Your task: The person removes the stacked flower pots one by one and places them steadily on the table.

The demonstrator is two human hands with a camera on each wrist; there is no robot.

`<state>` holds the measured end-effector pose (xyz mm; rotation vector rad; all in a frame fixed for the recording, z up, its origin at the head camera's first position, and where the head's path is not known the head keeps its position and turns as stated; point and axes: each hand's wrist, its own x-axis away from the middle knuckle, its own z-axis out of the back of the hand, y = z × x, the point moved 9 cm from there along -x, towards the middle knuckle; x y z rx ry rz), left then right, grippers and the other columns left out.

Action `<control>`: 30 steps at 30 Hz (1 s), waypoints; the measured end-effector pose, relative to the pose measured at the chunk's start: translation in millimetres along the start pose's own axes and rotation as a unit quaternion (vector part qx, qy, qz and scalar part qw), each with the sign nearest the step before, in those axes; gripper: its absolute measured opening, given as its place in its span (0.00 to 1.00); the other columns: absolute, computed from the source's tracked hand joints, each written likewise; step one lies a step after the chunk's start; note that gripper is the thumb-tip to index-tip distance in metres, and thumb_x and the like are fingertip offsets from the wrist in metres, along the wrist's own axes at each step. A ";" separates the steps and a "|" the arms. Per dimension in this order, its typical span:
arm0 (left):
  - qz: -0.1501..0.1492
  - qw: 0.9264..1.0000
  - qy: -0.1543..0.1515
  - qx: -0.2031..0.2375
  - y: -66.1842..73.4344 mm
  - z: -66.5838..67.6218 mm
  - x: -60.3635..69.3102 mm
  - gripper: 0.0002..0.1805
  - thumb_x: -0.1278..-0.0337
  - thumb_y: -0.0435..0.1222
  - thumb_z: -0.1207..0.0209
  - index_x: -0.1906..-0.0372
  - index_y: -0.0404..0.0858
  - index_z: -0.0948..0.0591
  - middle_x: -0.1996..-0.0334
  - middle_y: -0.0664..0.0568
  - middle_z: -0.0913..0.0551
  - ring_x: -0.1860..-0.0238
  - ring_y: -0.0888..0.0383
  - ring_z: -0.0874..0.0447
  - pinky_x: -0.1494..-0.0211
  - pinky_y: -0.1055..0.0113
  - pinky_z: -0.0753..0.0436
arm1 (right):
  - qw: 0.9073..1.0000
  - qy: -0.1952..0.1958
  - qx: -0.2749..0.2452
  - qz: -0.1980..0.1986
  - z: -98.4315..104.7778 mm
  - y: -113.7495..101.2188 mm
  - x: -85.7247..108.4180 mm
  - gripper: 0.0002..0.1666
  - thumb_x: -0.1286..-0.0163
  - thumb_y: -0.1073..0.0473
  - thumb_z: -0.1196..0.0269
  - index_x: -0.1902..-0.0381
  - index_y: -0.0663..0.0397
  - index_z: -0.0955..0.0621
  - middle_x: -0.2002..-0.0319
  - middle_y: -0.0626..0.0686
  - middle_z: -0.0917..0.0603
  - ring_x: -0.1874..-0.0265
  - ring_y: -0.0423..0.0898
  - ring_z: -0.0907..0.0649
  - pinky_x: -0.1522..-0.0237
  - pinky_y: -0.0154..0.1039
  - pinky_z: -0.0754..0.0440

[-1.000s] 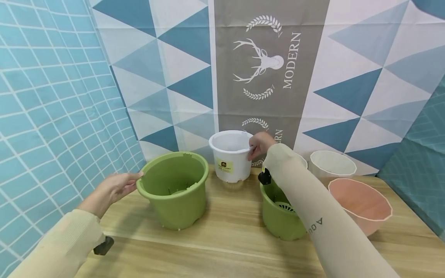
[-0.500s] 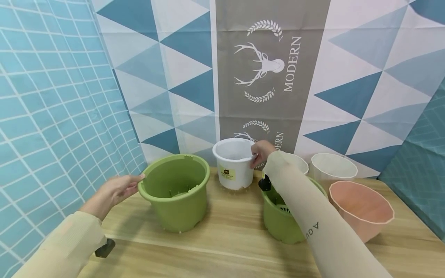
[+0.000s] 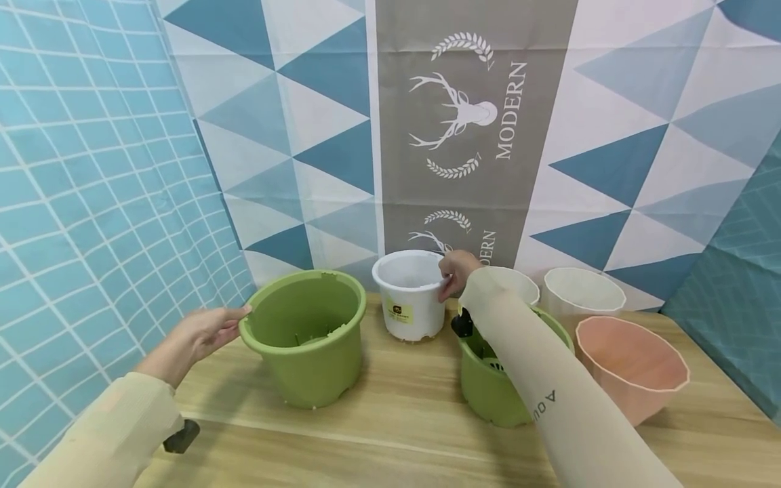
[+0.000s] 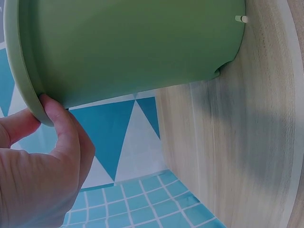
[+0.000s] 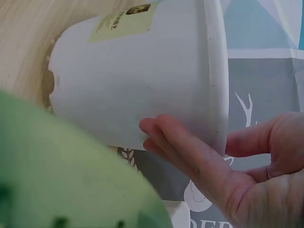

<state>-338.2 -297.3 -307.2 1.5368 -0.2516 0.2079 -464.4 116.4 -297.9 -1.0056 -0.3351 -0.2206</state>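
A large green flower pot (image 3: 320, 373) stands upright on the wooden table, left of centre in the head view. My left hand (image 3: 198, 339) pinches its left rim, with the thumb and fingers on either side of the lip (image 4: 23, 80) in the left wrist view. By the back wall is a smaller white flower pot (image 3: 415, 312) with a yellow label. My right hand (image 3: 457, 270) grips its right rim. The right wrist view shows the fingers lying along the outer wall of the white pot (image 5: 128, 80) and the thumb at the rim.
Under my right forearm stands another green pot (image 3: 488, 396), partly hidden by the sleeve. Beyond it are a white pot (image 3: 523, 285), a cream faceted pot (image 3: 582, 291) and a pink faceted pot (image 3: 637, 352). Patterned cloth (image 3: 329, 135) hangs behind the wooden table (image 3: 366, 434).
My right hand has lowered the white pot, which hung slightly higher by the wall a second ago and now appears to rest on the table. The left hand keeps its hold.
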 end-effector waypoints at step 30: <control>0.007 0.999 -0.010 -0.048 9.5 -2.3 -2.7 0.44 0.35 0.32 0.44 0.29 0.19 0.59 0.64 0.54 0.25 0.67 0.69 0.17 0.54 0.80 0.13 | 0.990 -0.109 -0.010 -0.094 6.3 9.6 10.1 0.28 0.27 0.72 0.62 0.30 0.74 0.46 0.31 0.70 0.37 0.35 0.56 0.28 0.38 0.35 0.20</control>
